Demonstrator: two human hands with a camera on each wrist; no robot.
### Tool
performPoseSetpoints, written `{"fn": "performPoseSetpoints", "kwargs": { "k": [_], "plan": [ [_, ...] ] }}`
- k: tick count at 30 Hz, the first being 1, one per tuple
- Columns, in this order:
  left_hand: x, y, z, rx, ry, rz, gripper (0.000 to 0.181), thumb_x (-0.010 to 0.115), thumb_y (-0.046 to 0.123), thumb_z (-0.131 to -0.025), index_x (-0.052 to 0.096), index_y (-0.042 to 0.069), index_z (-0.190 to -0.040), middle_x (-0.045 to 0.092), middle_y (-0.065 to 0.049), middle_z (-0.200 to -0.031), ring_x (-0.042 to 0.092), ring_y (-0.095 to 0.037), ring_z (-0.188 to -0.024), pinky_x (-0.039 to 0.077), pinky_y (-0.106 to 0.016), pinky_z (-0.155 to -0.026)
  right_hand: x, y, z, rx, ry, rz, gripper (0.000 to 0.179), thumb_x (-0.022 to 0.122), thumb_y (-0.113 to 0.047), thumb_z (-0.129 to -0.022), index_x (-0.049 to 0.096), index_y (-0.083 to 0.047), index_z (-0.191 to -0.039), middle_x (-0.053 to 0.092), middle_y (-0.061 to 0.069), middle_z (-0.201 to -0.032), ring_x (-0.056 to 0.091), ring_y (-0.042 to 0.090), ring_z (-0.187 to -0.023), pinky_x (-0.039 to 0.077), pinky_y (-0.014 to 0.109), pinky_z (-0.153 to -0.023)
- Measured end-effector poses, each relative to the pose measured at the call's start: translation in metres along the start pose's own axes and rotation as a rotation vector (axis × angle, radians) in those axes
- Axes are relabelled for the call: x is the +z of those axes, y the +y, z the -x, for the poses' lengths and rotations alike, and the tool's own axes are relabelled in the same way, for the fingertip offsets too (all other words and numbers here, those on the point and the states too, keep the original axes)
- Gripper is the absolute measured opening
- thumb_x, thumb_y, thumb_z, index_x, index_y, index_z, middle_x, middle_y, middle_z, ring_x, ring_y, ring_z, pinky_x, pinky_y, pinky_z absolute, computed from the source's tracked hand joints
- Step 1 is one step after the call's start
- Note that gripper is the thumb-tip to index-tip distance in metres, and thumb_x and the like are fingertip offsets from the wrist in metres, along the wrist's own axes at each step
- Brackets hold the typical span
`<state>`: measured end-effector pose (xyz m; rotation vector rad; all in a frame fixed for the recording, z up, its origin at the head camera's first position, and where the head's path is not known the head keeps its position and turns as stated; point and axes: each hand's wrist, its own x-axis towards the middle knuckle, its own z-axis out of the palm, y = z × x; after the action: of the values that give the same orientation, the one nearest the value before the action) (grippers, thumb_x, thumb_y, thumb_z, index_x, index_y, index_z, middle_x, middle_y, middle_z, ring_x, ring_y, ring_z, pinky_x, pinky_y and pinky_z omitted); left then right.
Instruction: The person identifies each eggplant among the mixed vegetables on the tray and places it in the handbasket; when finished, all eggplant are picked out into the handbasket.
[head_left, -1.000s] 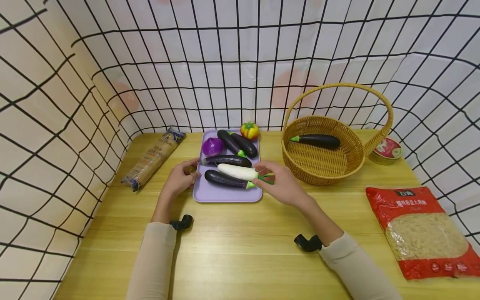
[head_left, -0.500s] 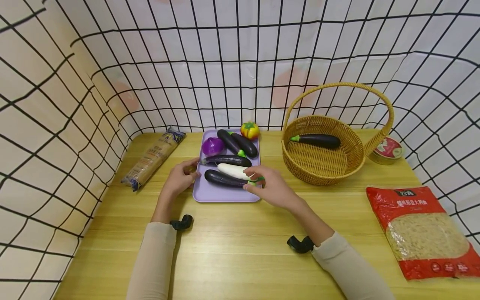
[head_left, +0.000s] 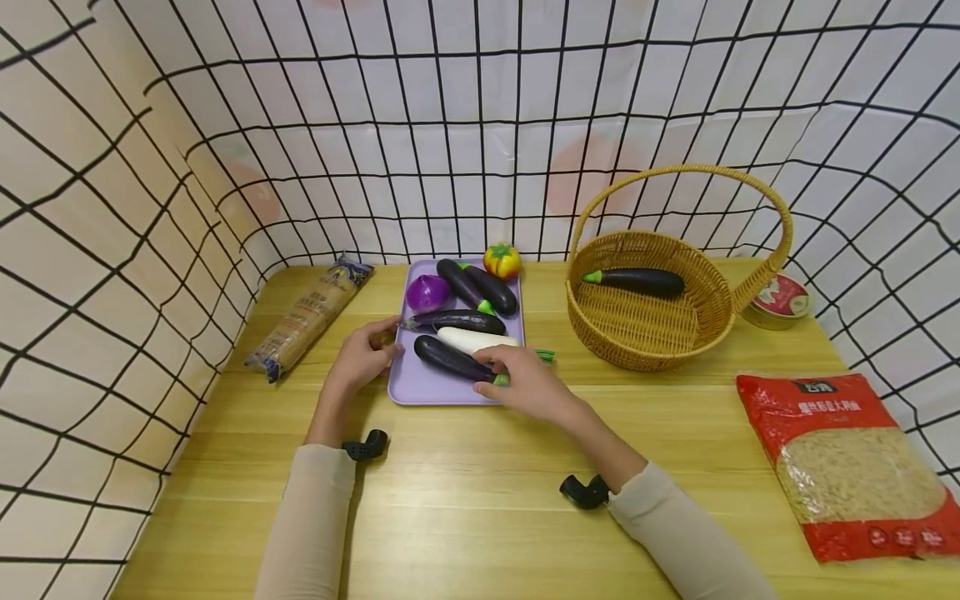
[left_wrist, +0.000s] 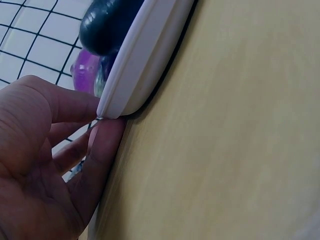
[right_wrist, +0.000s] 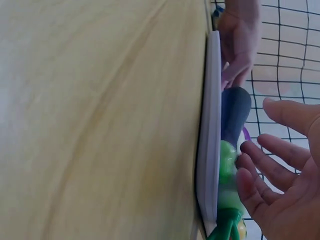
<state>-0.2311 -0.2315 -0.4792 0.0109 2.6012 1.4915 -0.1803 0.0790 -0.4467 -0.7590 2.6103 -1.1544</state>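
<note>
While the left hand [head_left: 360, 360] pinches the left rim of the lilac tray [head_left: 420, 393] in the head view, the right hand [head_left: 528, 385] reaches in from the right over the near eggplant [head_left: 448, 357]. That eggplant lies in the tray, slanting from far left to near right; its green cap [head_left: 502, 380] is at the right hand's fingers [head_left: 491, 353], and its dark body runs off to their left. Thumb and fingers there are apart. Just beyond lies a white radish [head_left: 467, 338], its green leaves [head_left: 546, 356] reaching past the tray's right edge. Farther back are three more eggplants and a purple onion [head_left: 428, 292]. A wicker basket [head_left: 648, 358] stands on the worktop [head_left: 465, 508] to the right.

In the left wrist view, the tray's rim sits between the left hand's thumb and a finger, with the onion and a dark eggplant inside.

In the right wrist view, the right hand's fingers are spread and slightly bent, right beside the green cap; whether they touch it cannot be told.
</note>
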Motion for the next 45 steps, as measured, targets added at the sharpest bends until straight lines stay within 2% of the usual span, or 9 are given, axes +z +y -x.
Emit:
{"fn": "performPoseSetpoints", "kwargs": {
  "k": [4, 9, 16, 24, 34, 39, 45],
  "plan": [
    [0.001, 0.0, 0.001, -0.009, 0.0, -0.002, 0.061, 0.068, 0.009, -0.095, 0.052, 0.021, -0.153, 0.061, -0.016, -0.136, 0.061, -0.02, -0.085, 0.065, -0.034, -0.067, 0.007, 0.0, -0.003, -0.003, 0.006, 0.105, 0.049, 0.076, -0.028, -0.094, 0.064, -0.011, -0.139, 0.069, 0.006, -0.131, 0.061, 0.023, -0.11, 0.054, 0.041, -0.098],
    [0.002, 0.0, 0.001, -0.016, 0.004, -0.002, 0.061, 0.068, 0.009, -0.095, 0.052, 0.021, -0.153, 0.061, -0.017, -0.129, 0.058, -0.02, -0.083, 0.065, -0.034, -0.066, 0.012, -0.001, -0.005, 0.006, 0.021, 0.188, 0.048, 0.077, -0.027, -0.093, 0.065, -0.012, -0.138, 0.069, 0.006, -0.13, 0.063, 0.025, -0.118, 0.053, 0.043, -0.105],
    [0.003, -0.002, 0.001, -0.02, 0.004, -0.001, 0.061, 0.068, 0.01, -0.095, 0.053, 0.021, -0.153, 0.061, -0.016, -0.132, 0.059, -0.021, -0.084, 0.065, -0.034, -0.067, 0.018, -0.003, -0.007, 0.018, -0.017, 0.188, 0.049, 0.075, -0.024, -0.095, 0.063, -0.015, -0.142, 0.064, 0.005, -0.143, 0.056, 0.028, -0.137, 0.044, 0.045, -0.118],
    [0.005, -0.003, 0.001, -0.02, 0.0, 0.016, 0.061, 0.068, 0.009, -0.095, 0.052, 0.02, -0.153, 0.06, -0.017, -0.136, 0.058, -0.02, -0.083, 0.065, -0.034, -0.066, 0.016, -0.003, -0.006, 0.059, -0.021, 0.165, 0.047, 0.07, -0.018, -0.098, 0.062, -0.016, -0.144, 0.062, 0.004, -0.146, 0.053, 0.028, -0.14, 0.044, 0.047, -0.118],
    [0.005, 0.0, 0.0, -0.028, 0.02, -0.016, 0.062, 0.07, 0.01, -0.093, 0.054, 0.023, -0.152, 0.061, -0.014, -0.133, 0.056, -0.02, -0.083, 0.064, -0.033, -0.064, -0.004, -0.004, 0.003, 0.049, 0.018, 0.106, 0.044, 0.066, -0.011, -0.098, 0.063, -0.013, -0.142, 0.061, 0.008, -0.146, 0.051, 0.03, -0.142, 0.042, 0.049, -0.119],
    [0.004, 0.001, 0.0, -0.029, 0.018, -0.017, 0.064, 0.071, 0.009, -0.092, 0.053, 0.023, -0.152, 0.06, -0.013, -0.13, 0.053, -0.019, -0.081, 0.063, -0.032, -0.063, -0.024, -0.003, 0.012, 0.039, 0.052, 0.107, 0.043, 0.064, -0.009, -0.099, 0.063, -0.015, -0.142, 0.061, 0.01, -0.146, 0.054, 0.033, -0.138, 0.045, 0.052, -0.116],
    [0.002, 0.001, 0.001, -0.024, 0.02, -0.019, 0.063, 0.07, 0.009, -0.093, 0.053, 0.023, -0.152, 0.06, -0.012, -0.133, 0.052, -0.019, -0.082, 0.063, -0.031, -0.064, -0.052, -0.001, 0.02, 0.022, 0.068, 0.122, 0.043, 0.061, -0.008, -0.101, 0.061, -0.014, -0.144, 0.059, 0.01, -0.148, 0.054, 0.031, -0.138, 0.046, 0.052, -0.115]
  ]
}}
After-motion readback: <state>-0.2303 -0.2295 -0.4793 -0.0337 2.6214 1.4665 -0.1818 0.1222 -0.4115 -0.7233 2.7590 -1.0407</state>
